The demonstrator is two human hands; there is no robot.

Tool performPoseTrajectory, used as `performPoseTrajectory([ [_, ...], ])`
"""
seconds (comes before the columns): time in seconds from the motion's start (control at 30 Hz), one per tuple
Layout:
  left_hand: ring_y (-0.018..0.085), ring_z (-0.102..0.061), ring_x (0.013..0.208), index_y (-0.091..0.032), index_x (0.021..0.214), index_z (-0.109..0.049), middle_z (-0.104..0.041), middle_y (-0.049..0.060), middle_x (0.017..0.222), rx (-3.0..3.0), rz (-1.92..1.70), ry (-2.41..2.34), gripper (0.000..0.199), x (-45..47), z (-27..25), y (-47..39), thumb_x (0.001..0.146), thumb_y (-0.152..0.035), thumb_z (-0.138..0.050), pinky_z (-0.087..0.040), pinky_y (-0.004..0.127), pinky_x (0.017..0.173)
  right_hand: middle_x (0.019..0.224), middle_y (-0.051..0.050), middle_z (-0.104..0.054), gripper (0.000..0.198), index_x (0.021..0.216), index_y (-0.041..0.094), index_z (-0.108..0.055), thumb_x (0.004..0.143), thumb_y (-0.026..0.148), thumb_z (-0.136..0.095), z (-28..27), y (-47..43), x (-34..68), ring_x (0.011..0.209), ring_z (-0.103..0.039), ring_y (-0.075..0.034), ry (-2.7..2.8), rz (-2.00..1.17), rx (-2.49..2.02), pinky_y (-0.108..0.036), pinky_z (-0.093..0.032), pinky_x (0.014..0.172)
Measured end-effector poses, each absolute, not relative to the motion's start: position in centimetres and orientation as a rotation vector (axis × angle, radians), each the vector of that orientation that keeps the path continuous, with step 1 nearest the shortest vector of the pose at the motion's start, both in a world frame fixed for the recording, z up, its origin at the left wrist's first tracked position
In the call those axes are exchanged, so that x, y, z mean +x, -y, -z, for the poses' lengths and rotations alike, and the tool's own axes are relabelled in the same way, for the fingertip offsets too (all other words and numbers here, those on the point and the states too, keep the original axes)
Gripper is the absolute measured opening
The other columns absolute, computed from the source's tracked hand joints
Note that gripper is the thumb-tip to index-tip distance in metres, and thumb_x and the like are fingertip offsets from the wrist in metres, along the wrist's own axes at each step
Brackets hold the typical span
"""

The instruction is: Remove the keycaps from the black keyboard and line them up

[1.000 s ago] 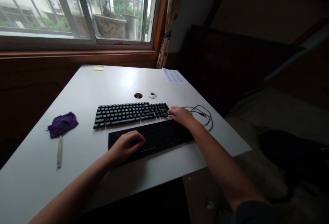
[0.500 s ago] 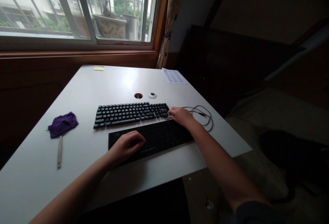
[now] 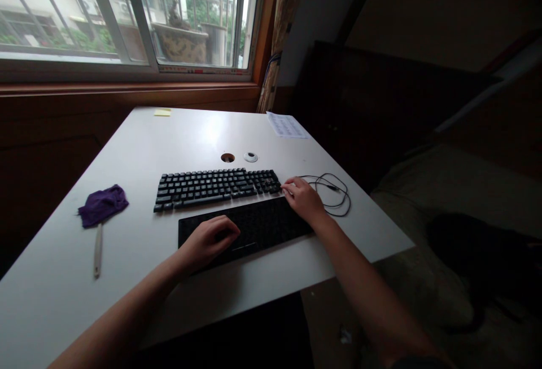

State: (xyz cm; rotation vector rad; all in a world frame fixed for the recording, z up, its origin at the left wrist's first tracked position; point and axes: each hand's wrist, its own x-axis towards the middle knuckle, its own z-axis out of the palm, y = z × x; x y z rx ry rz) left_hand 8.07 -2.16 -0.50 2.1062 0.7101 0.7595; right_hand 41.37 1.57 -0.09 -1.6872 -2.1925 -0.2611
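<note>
Loose-looking black keycaps [image 3: 199,188] lie in keyboard rows on the white desk, with gaps along the near edge. Just in front of them lies a dark keyboard base [image 3: 262,223]; its surface detail is too dark to make out. My left hand [image 3: 214,236] rests over the left part of the base, fingers curled and thumb near the fingertips. What it holds, if anything, is hidden. At the right end of the keycap rows, my right hand [image 3: 301,195] pinches at a small dark keycap [image 3: 277,188] with thumb and forefinger, its wrist above the base's right end.
A black cable [image 3: 348,194] lies coiled at the right. Behind the keycaps are a round desk hole [image 3: 227,158] and a white ring cover [image 3: 250,157]. A purple cloth [image 3: 104,205] with a pale handle [image 3: 98,250] lies left. Paper [image 3: 287,125] lies at the far edge.
My right hand has shifted slightly right. The pale-looking small piece at its fingertips no longer shows, and a dark keycap sits at the row's end. My left hand stays in place.
</note>
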Motion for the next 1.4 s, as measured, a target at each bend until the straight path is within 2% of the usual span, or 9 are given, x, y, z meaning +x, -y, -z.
performPoseTrajectory([
  [0.33, 0.015, -0.062, 0.083, -0.018, 0.096, -0.066, -0.066, 0.003, 0.091, 2.114, -0.754, -0.714, 0.011, 8.0, 0.8, 2.1, 0.095, -0.023, -0.056, -0.048, 0.026, 0.077, 0.122, -0.008, -0.063, 0.03, 0.122, 0.023, -0.066, 0.096, 0.029, -0.053, 1.3, -0.5, 38.9, 0.112, -0.056, -0.025, 2.208, 0.131, -1.703, -0.038, -0.048, 0.098],
  [1.4, 0.015, -0.062, 0.082, -0.019, 0.095, -0.066, -0.066, 0.004, 0.09, 2.133, -0.764, -0.702, 0.014, 8.1, 0.7, 2.1, 0.095, -0.025, -0.054, -0.049, 0.026, 0.076, 0.121, -0.008, -0.062, 0.032, 0.124, 0.023, -0.066, 0.099, 0.034, -0.048, 2.2, -1.4, 38.4, 0.112, -0.056, -0.024, 2.188, 0.063, -1.717, -0.038, -0.048, 0.1],
])
